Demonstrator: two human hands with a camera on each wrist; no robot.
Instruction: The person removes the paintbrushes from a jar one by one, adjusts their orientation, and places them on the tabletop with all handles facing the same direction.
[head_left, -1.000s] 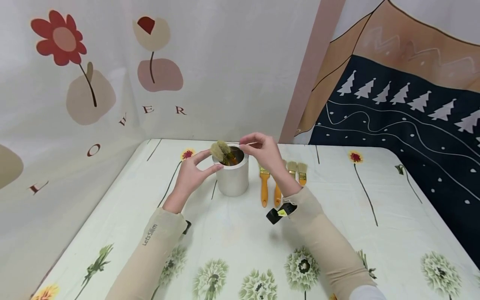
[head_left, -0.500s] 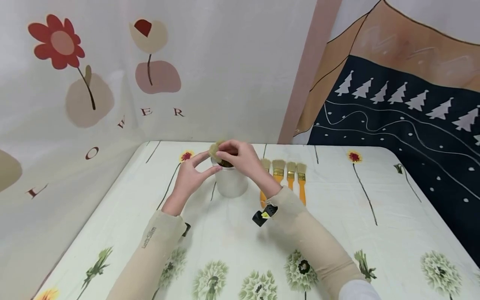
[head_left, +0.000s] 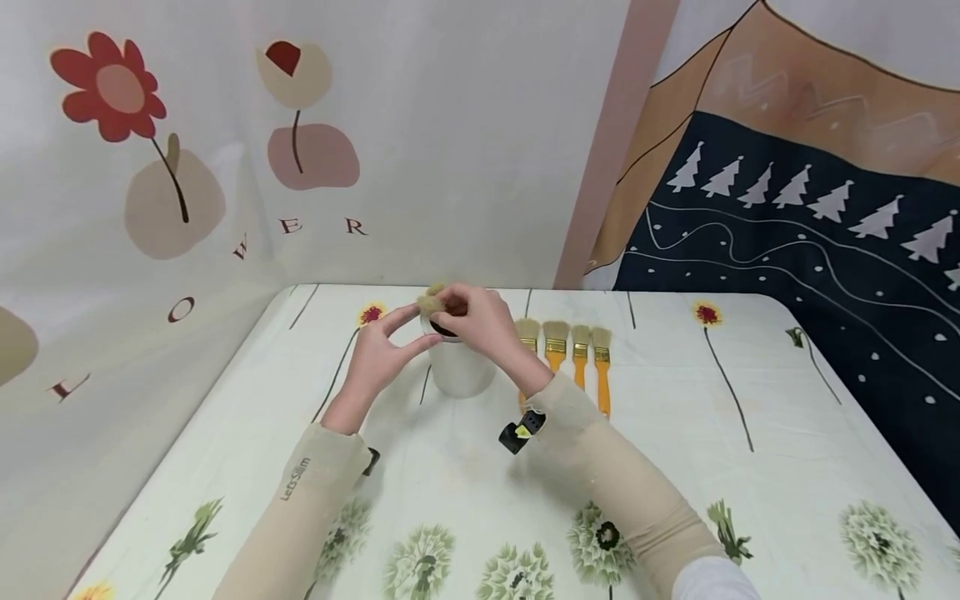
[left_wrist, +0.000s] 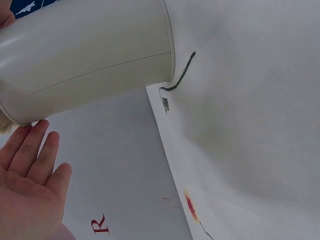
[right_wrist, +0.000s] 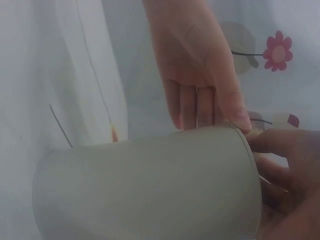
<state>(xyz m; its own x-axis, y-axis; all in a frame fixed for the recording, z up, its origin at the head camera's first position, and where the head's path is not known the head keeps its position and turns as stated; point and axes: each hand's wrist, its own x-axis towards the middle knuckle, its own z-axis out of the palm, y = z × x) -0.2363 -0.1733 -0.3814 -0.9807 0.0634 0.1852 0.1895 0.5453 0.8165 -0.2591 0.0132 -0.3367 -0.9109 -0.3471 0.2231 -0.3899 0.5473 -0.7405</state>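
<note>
A white cylindrical holder (head_left: 462,372) stands upright on the table. My left hand (head_left: 375,354) holds its rim on the left side, the thumb near the front edge and the fingers farther back. In the left wrist view, the fingers (left_wrist: 31,150) reach the rim of the holder (left_wrist: 100,60). My right hand (head_left: 487,325) is over the holder's mouth, pinching a paintbrush whose pale bristles (head_left: 431,302) stick up at the left rim. The handle of this brush is hidden inside. In the right wrist view, both hands meet around the holder's rim (right_wrist: 247,155).
Several paintbrushes (head_left: 556,335) with orange handles lie side by side to the right of the holder, partly behind the right wrist. A white flower-printed cloth (head_left: 675,392) covers the table. A printed curtain (head_left: 450,167) hangs close behind the table's far edge.
My right hand has moved left from the holder's right rim to the bristles and taken hold there. The paintbrushes on the table are less covered now. The left hand has stayed at the rim.
</note>
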